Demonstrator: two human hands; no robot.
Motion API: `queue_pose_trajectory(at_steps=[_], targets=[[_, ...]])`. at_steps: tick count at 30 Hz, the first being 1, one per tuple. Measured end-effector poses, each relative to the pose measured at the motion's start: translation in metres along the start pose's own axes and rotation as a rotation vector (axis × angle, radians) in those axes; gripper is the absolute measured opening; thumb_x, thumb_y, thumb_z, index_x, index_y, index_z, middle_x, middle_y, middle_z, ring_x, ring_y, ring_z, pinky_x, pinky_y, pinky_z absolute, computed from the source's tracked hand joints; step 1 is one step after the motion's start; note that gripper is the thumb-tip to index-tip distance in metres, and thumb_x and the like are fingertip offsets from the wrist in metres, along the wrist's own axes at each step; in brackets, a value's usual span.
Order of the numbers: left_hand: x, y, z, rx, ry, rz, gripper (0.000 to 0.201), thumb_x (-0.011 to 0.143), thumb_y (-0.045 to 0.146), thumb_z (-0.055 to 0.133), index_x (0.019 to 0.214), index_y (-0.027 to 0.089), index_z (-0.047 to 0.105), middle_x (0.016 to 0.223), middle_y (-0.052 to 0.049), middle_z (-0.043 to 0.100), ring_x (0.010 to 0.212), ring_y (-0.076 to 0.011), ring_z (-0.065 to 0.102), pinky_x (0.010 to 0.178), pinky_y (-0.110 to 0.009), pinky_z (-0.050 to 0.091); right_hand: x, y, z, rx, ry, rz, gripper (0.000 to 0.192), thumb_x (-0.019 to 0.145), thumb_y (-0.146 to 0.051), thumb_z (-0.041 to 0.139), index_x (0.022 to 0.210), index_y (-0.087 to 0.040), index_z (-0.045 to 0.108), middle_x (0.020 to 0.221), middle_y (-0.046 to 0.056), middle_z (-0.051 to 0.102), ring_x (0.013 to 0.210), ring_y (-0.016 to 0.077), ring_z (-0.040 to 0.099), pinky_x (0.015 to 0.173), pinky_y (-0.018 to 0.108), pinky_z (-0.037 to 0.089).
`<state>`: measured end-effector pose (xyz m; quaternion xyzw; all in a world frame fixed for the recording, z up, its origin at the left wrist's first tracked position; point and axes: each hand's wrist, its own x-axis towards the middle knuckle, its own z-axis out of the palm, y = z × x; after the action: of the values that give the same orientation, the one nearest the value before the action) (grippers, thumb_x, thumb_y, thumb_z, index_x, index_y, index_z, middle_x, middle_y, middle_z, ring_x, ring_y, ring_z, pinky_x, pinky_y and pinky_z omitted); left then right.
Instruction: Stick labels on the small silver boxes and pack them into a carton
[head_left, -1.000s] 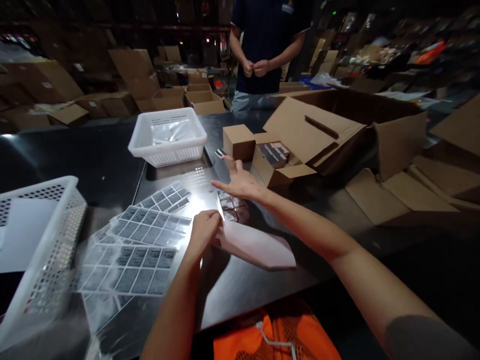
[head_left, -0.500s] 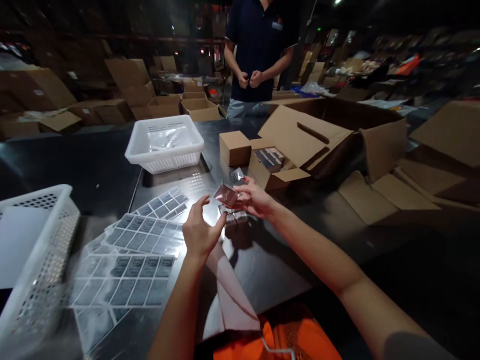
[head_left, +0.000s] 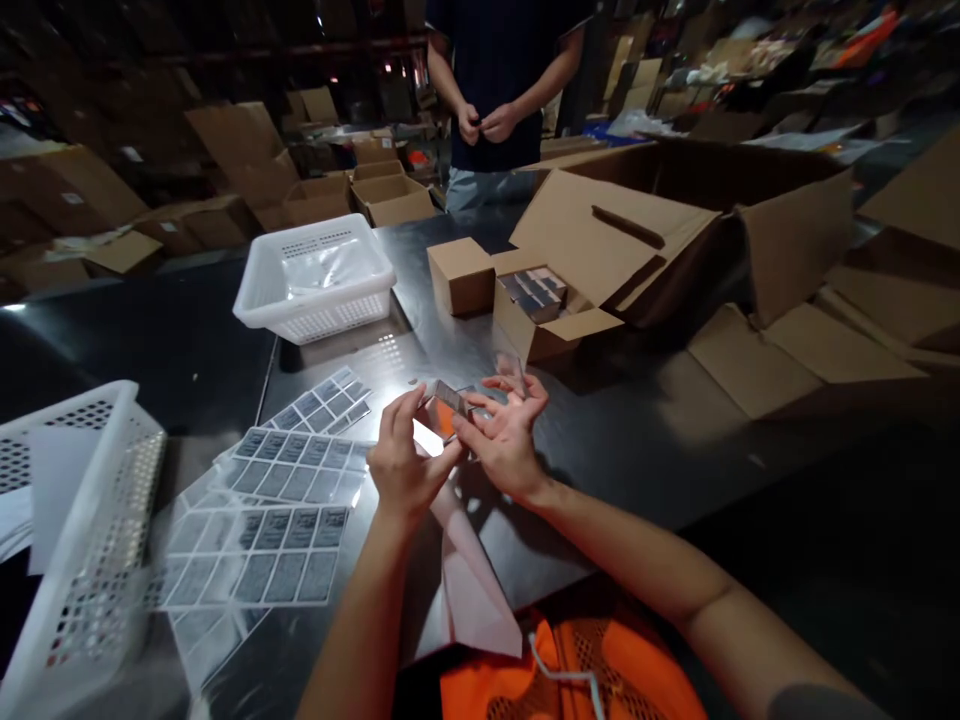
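My left hand [head_left: 405,455] pinches a small shiny flat box [head_left: 450,397] between thumb and fingers, tilted above the table. An orange patch shows just under the box; I cannot tell if it is a reflection. My right hand [head_left: 510,445] is beside it, palm turned up, thumb and forefinger at the box's right end. Between its other fingers it holds a small clear film piece [head_left: 511,372], blurred. Sticker sheets [head_left: 292,465] with rows of grey rectangular labels lie overlapping to the left of my left hand. A strip of pale backing paper [head_left: 480,590] lies below my hands at the table edge.
A white basket [head_left: 319,320] with clear plastic bags stands at the back; another white basket [head_left: 112,540] is at left. An open carton [head_left: 521,325] holds small dark boxes. A large open carton [head_left: 622,235] stands behind it. Across the table stands a person [head_left: 506,90].
My left hand has closed on the small box, which was in my right hand. My right hand has turned palm up, still with the clear film piece. The view has shifted slightly.
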<state>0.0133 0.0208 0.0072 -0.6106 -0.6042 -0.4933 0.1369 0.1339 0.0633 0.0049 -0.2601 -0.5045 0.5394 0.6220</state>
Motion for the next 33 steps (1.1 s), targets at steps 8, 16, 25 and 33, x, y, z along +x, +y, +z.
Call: queue_pose_trajectory(at_steps=[8, 16, 25, 33], targets=[[0.003, -0.004, -0.003, -0.146, 0.028, -0.046, 0.049, 0.076, 0.031, 0.079, 0.124, 0.025, 0.068, 0.110, -0.006, 0.068, 0.095, -0.0206, 0.067, 0.078, -0.031, 0.056, 0.008, -0.011, -0.029, -0.358, -0.038, -0.473, 0.048, 0.079, -0.025, 0.080, 0.115, -0.031, 0.049, 0.126, 0.007, 0.048, 0.122, 0.0250, 0.056, 0.104, 0.049, 0.053], [-0.002, 0.001, -0.001, -0.455, -0.223, -0.230, 0.055, 0.073, 0.025, 0.084, 0.125, 0.027, 0.066, 0.124, -0.007, 0.071, 0.040, 0.0018, 0.034, 0.034, -0.017, 0.027, 0.032, -0.050, -0.056, -0.099, -0.118, 0.014, 0.024, 0.084, -0.040, 0.077, 0.086, -0.023, 0.060, 0.086, 0.000, 0.069, 0.085, 0.0163, 0.070, 0.083, 0.033, 0.058], [-0.004, 0.005, 0.000, -0.457, -0.323, -0.078, 0.053, 0.077, 0.028, 0.083, 0.126, 0.026, 0.066, 0.125, -0.010, 0.073, 0.041, 0.0013, 0.034, 0.036, -0.017, 0.028, 0.031, -0.056, -0.062, -0.006, -0.274, 0.498, 0.067, 0.063, -0.026, 0.088, 0.113, -0.025, 0.044, 0.064, -0.008, 0.064, 0.109, 0.0236, 0.069, 0.079, 0.033, 0.059], [-0.004, 0.009, 0.001, -0.407, -0.317, -0.095, 0.055, 0.076, 0.033, 0.085, 0.127, 0.027, 0.066, 0.124, -0.009, 0.073, 0.040, 0.0002, 0.033, 0.036, -0.019, 0.027, 0.029, -0.056, -0.060, -0.034, -0.249, 0.521, 0.071, 0.060, -0.025, 0.089, 0.112, -0.025, 0.041, 0.064, -0.008, 0.063, 0.114, 0.0241, 0.066, 0.080, 0.031, 0.057]])
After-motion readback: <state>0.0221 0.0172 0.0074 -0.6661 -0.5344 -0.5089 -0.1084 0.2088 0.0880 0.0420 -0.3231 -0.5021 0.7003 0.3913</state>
